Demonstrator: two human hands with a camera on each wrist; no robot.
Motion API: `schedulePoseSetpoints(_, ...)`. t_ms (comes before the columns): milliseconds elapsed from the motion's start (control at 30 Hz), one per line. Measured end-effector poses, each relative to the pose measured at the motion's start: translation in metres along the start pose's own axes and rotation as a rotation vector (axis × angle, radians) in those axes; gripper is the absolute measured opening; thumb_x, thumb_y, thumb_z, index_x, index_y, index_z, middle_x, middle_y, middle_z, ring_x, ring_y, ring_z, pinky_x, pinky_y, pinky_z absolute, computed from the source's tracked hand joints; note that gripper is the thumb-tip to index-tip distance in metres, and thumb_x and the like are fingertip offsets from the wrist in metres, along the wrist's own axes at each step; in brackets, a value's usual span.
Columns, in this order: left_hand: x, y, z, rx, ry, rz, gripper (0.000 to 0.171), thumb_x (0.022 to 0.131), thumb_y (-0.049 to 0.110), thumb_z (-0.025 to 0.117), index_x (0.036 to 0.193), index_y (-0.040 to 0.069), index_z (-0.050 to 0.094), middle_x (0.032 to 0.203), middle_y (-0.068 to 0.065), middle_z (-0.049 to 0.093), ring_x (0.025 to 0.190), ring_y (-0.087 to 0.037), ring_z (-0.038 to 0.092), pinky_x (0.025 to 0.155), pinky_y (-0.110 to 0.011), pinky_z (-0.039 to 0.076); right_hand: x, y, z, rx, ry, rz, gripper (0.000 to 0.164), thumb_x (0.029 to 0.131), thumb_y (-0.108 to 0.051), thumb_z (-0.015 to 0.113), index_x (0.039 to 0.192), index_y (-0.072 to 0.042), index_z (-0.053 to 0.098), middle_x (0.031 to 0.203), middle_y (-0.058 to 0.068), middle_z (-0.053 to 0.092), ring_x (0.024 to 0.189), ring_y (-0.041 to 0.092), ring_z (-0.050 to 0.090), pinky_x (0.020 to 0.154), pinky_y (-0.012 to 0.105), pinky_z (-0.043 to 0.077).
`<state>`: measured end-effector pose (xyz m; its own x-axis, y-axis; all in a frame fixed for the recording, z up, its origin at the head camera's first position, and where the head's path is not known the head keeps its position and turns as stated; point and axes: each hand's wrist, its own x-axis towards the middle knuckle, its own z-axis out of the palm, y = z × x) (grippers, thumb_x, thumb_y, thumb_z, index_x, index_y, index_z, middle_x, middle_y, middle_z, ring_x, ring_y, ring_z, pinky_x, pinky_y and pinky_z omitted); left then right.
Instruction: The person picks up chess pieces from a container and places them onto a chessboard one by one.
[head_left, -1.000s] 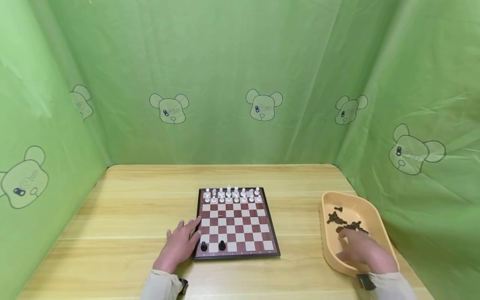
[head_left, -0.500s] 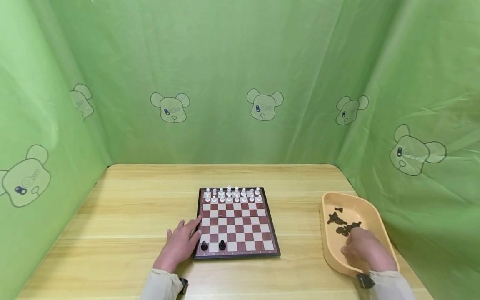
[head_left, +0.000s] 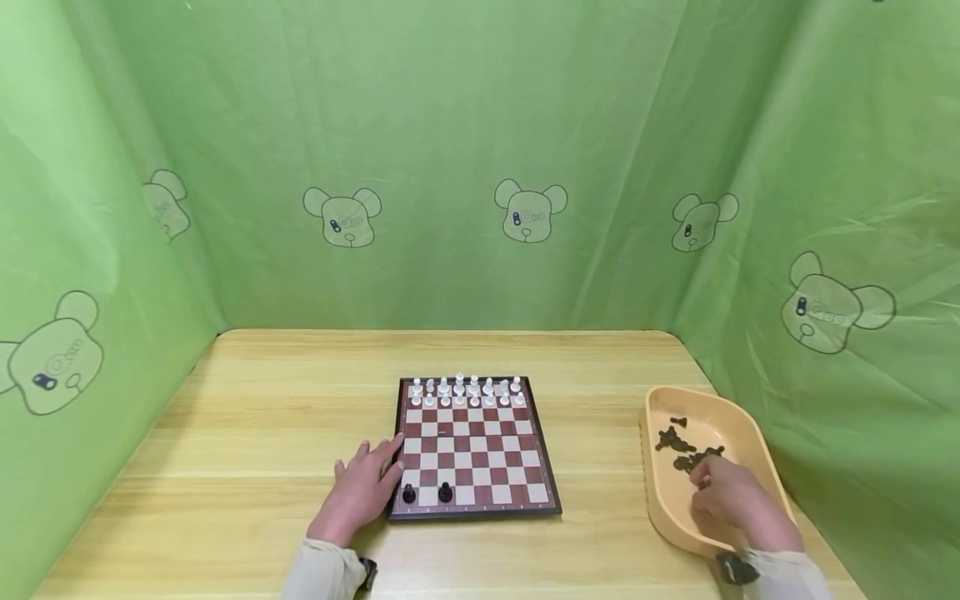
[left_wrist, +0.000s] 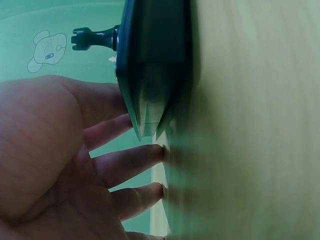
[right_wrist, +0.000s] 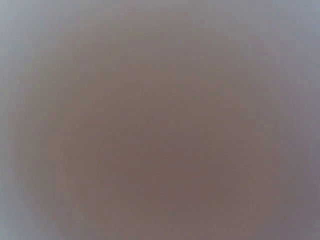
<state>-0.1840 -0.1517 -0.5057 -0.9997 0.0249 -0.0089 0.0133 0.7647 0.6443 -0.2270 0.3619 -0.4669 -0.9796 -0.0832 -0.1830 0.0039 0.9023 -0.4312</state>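
Small dark chess pieces (head_left: 686, 450), heaped

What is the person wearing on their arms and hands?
Both hands, the left hand and the right hand, are bare, with no gloves. Each arm has a long pale beige sleeve down to the wrist. A small dark strap or device sits at each wrist.
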Motion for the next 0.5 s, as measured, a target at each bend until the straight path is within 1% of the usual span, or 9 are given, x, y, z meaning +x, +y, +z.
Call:
schedulePoseSetpoints(67, 0.0, 0.0, 0.0, 0.001, -0.001, 0.001, 0.049, 0.107, 0.024, 0.055, 0.154, 0.013, 0.049, 0.155, -0.023, 0.047, 0.149, -0.053, 0.028, 0.113, -0.081, 0.005, 0.0, 0.0, -0.001, -0.007, -0.005, 0.012, 0.041, 0.072, -0.003, 0.07, 0.109, 0.01, 0.058, 0.096, 0.024, 0.065, 0.085, 0.034, 0.061, 0.069, 0.043, 0.054)
schedulePoseSetpoints(167, -0.001, 0.0, 0.0, 0.002, -0.001, 0.001, 0.049, 0.107, 0.024, 0.055, 0.155, 0.013, 0.049, 0.155, -0.023, 0.048, 0.149, -0.053, 0.028, 0.114, -0.081, 0.005, -0.002, -0.002, -0.002, -0.013, -0.014, 0.024, 0.055, 0.073, -0.004, 0.069, 0.122, 0.014, 0.052, 0.099, 0.027, 0.064, 0.086, 0.036, 0.061, 0.068, 0.044, 0.054)
schedulePoseSetpoints(233, -0.001, 0.0, 0.0, 0.003, 0.001, 0.0, 0.049, 0.107, 0.024, 0.055, 0.154, 0.013, 0.049, 0.154, -0.023, 0.048, 0.149, -0.053, 0.028, 0.114, -0.081, 0.005, -0.003, -0.003, -0.003, -0.011, -0.018, 0.032, 0.061, 0.073, -0.005, 0.069, 0.127, 0.016, 0.049, 0.101, 0.028, 0.065, 0.086, 0.036, 0.061, 0.067, 0.042, 0.053)
schedulePoseSetpoints(300, -0.001, 0.001, 0.0, 0.001, 0.003, 0.0, 0.049, 0.106, 0.024, 0.055, 0.154, 0.013, 0.05, 0.154, -0.023, 0.048, 0.149, -0.053, 0.028, 0.114, -0.081, 0.006, -0.004, -0.005, -0.004, -0.009, -0.023, 0.032, 0.061, 0.074, -0.005, 0.068, 0.129, 0.016, 0.048, 0.102, 0.029, 0.065, 0.086, 0.035, 0.06, 0.066, 0.041, 0.052)
schedulePoseSetpoints(400, -0.001, 0.001, 0.0, -0.002, 0.005, -0.001, 0.049, 0.106, 0.023, 0.056, 0.154, 0.013, 0.05, 0.154, -0.023, 0.048, 0.149, -0.053, 0.028, 0.114, -0.08, 0.005, -0.007, -0.007, -0.006, -0.021, -0.023, 0.017, 0.057, 0.076, -0.006, 0.067, 0.127, 0.014, 0.052, 0.109, 0.034, 0.064, 0.091, 0.038, 0.062, 0.07, 0.043, 0.053)
schedulePoseSetpoints(467, -0.001, 0.001, 0.0, -0.004, 0.005, 0.001, 0.049, 0.106, 0.023, 0.056, 0.154, 0.012, 0.05, 0.154, -0.023, 0.048, 0.149, -0.053, 0.028, 0.114, -0.081, 0.005, -0.01, -0.009, -0.006, -0.037, -0.029, 0.008, 0.053, 0.078, -0.007, 0.067, 0.125, 0.012, 0.054, 0.111, 0.034, 0.064, 0.093, 0.04, 0.062, 0.073, 0.044, 0.053)
schedulePoseSetpoints(500, -0.001, 0.001, 0.0, -0.004, 0.004, 0.002, 0.049, 0.106, 0.023, 0.056, 0.154, 0.012, 0.05, 0.154, -0.024, 0.048, 0.148, -0.053, 0.028, 0.114, -0.081, 0.005, -0.011, -0.009, -0.006, -0.037, -0.036, 0.007, 0.052, 0.079, -0.008, 0.067, 0.125, 0.011, 0.055, 0.11, 0.033, 0.065, 0.093, 0.039, 0.062, 0.072, 0.044, 0.053)
